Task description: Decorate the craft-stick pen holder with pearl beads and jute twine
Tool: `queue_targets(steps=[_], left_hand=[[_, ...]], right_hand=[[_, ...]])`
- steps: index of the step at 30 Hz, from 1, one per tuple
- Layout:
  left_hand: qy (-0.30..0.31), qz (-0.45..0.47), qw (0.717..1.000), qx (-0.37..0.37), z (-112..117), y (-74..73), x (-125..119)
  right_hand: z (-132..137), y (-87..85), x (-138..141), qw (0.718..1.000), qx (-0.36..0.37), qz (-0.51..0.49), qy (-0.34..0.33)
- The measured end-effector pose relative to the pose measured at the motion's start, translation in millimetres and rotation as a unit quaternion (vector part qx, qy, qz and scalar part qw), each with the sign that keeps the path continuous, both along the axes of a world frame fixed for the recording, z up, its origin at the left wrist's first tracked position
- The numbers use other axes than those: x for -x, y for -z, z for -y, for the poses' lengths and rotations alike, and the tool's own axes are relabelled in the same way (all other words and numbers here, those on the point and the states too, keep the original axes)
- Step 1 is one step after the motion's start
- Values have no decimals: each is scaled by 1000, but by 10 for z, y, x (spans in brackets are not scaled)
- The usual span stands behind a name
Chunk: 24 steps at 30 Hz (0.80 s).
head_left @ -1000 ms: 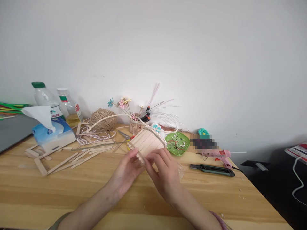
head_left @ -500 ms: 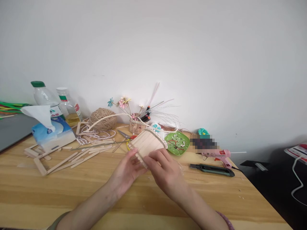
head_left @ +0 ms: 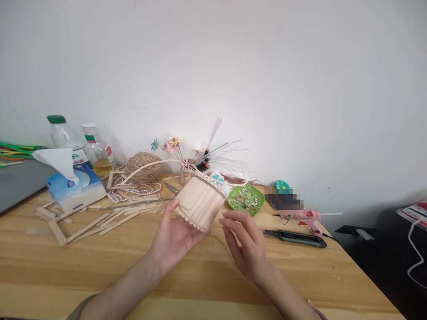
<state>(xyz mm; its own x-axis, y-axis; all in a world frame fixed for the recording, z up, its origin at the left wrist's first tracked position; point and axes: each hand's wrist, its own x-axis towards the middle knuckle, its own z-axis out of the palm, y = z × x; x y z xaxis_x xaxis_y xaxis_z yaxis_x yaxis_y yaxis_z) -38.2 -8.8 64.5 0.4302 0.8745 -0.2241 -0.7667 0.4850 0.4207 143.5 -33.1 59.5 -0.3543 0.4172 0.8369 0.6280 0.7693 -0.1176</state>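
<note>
My left hand (head_left: 173, 242) grips a small craft-stick basket (head_left: 202, 200) from below, its thumb on the near left side. The basket is tilted, with pale sticks side by side, a scalloped lower edge, and a band with pearl beads round its upper edge. A long curved pale handle (head_left: 150, 163) arches behind it. To the right, my right hand (head_left: 245, 242) is apart from the basket, fingers bent together. A thin tan cord (head_left: 223, 245) runs from under the basket to these fingers; the exact pinch is hidden.
Craft sticks (head_left: 116, 220), pearl strings (head_left: 133, 190) and a twine ball (head_left: 143, 167) lie left. Scissors (head_left: 171, 188) are behind the basket. A green dish (head_left: 245, 200), pink glue gun (head_left: 308, 218) and utility knife (head_left: 296, 238) lie right. A tissue pack (head_left: 78, 189) stands far left.
My right hand has moved off the basket to the right, drawing the thin cord with it. My left hand has shifted slightly left, and the basket shows more of its side.
</note>
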Motion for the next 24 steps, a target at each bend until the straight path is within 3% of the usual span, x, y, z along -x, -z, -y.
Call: queue_targets(steps=[6, 10, 16, 24], left_hand=[[35, 87, 996, 5, 3, 16, 67], [63, 128, 990, -12, 11, 36, 98], [81, 142, 986, -26, 12, 65, 103], [73, 119, 989, -46, 28, 72, 99]], right_hand=[[9, 23, -3, 976, 154, -153, 27], [4, 41, 37, 958, 220, -184, 29], [23, 22, 77, 952, 242, -186, 21], [8, -22, 99, 963, 211, -167, 17]])
